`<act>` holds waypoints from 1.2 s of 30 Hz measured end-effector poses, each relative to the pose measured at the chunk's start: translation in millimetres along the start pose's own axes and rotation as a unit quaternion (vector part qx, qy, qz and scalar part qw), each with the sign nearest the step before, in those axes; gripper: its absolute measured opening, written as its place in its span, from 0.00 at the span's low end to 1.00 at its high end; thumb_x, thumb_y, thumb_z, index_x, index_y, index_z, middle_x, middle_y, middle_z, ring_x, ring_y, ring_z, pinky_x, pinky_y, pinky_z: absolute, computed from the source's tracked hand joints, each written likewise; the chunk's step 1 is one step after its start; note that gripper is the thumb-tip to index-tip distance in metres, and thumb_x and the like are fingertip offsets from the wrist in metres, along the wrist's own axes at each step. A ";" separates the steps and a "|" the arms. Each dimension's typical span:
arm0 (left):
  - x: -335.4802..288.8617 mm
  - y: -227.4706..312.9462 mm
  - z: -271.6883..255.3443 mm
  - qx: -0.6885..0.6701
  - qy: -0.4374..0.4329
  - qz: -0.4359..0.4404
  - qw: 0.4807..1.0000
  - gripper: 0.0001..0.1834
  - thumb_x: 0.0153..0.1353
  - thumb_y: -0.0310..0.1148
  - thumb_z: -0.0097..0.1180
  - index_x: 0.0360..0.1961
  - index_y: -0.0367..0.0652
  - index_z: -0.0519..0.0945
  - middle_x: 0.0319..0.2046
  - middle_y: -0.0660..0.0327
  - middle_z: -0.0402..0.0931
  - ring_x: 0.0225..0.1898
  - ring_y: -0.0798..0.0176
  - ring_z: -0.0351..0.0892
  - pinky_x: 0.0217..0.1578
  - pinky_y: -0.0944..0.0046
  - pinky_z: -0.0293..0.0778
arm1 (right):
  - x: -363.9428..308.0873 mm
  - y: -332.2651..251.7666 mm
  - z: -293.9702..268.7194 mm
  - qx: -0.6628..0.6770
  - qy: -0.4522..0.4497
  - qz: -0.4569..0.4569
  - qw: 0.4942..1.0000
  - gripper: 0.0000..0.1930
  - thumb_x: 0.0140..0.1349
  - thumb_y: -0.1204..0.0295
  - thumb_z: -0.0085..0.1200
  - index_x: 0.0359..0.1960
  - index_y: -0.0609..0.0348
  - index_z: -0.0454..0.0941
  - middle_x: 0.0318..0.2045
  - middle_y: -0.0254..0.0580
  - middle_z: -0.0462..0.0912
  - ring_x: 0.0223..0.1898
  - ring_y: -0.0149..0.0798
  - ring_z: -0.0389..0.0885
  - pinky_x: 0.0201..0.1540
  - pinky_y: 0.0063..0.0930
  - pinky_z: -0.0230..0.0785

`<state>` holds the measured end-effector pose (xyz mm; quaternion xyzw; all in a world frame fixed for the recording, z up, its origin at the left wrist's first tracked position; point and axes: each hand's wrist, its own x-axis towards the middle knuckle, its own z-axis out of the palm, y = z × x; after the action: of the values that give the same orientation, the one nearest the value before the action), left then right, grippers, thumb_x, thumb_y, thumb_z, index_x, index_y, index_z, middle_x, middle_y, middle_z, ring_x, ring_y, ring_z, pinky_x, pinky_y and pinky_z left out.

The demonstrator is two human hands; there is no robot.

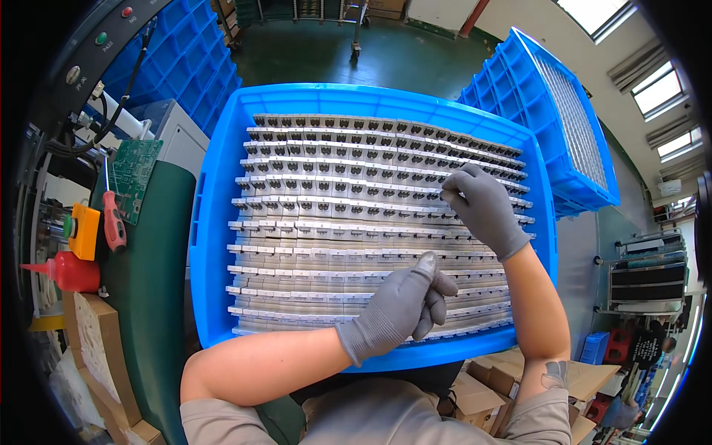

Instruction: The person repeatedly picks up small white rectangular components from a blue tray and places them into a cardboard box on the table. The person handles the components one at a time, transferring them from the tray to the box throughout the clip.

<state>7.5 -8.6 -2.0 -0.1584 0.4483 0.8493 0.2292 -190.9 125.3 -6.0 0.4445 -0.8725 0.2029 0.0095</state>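
above the blue crate (348,99), left hand (400,300) and right hand (486,211) curl inward, grip unclear.

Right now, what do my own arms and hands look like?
Your left hand and right hand wear grey knit gloves with ribbed cuffs; the left thumb tip looks paler. Your forearms are bare, below short beige sleeves. A grey, petal-like marking, perhaps a tattoo, shows near the right sleeve.

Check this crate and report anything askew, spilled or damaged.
Nothing stands out: the white pieces sit in orderly rows inside the blue crate, and no spill or damage shows. The left hand and right hand cover some pieces, so those can't be judged.
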 end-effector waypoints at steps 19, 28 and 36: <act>0.6 0.7 0.6 -0.001 0.000 0.002 1.000 0.36 0.80 0.57 0.24 0.45 0.36 0.77 0.23 0.59 0.77 0.14 0.71 0.65 0.17 0.70 0.65 | -2.2 -10.5 -1.4 -0.066 0.036 -0.047 0.996 0.06 0.59 0.75 0.60 0.38 0.56 0.84 0.37 0.43 0.83 0.40 0.50 0.84 0.43 0.43 0.78; 2.9 1.2 -2.7 -0.070 -0.010 0.022 0.997 0.44 0.76 0.66 0.20 0.52 0.34 0.76 0.25 0.55 0.79 0.14 0.71 0.68 0.16 0.72 0.64 | -5.6 -12.5 -9.2 -0.009 0.062 -0.053 0.997 0.09 0.57 0.80 0.59 0.38 0.57 0.87 0.38 0.45 0.83 0.39 0.48 0.84 0.41 0.40 0.78; 3.8 -1.2 -5.8 -0.038 -0.005 0.053 0.998 0.46 0.74 0.69 0.20 0.62 0.39 0.74 0.28 0.58 0.80 0.16 0.72 0.70 0.16 0.73 0.64 | -31.2 -81.7 -61.2 0.197 -0.166 -0.070 0.964 0.05 0.57 0.75 0.64 0.36 0.55 0.85 0.34 0.43 0.82 0.33 0.48 0.83 0.36 0.39 0.76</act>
<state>5.3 -11.9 -7.9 -0.1383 0.4226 0.8774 0.1800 -118.4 128.8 72.2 0.5247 -0.7715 0.2929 -0.2092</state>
